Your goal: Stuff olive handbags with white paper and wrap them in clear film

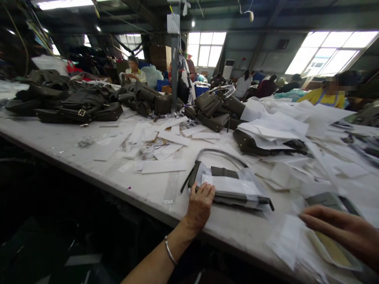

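A dark olive handbag lies flat near the table's front edge, with white paper and clear wrapping over its front. Its strap, which looks wrapped, arches behind it. My left hand, with a bangle on the wrist, grips the bag's near left end, fingers laid over the wrapping. At the right, my right hand is slightly blurred, fingers stretched out and nothing plainly held. Below and beside it are white sheets and a clear-edged piece with a tan middle. Behind that hand lies another grey-green item.
Dark handbags are heaped at the back left, more behind the middle. Cut white strips litter the table. Loose white paper piles up at the right. A grey post rises beyond. Several people sit farther back.
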Action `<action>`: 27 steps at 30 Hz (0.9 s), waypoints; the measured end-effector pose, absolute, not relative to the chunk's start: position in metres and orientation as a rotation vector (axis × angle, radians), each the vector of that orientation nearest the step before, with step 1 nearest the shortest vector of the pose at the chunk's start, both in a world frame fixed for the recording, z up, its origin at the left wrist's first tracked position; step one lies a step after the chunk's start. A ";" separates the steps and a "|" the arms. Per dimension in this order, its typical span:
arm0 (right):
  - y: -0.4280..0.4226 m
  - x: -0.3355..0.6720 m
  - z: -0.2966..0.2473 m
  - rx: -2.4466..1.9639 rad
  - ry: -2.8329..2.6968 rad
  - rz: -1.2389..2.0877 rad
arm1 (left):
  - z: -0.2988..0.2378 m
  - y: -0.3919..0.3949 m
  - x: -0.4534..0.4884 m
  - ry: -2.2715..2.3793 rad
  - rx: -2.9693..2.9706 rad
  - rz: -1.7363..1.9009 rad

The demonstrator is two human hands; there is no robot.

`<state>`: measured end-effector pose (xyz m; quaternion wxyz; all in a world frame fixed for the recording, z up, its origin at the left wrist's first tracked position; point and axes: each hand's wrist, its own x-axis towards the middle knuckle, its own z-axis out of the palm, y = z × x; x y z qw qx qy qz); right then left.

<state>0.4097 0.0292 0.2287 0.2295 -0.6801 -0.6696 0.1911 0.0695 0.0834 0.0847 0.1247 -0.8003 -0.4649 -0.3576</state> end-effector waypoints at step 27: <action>0.222 0.144 0.211 -1.168 -3.492 -0.068 | 0.085 0.086 0.073 -1.426 -2.317 -1.105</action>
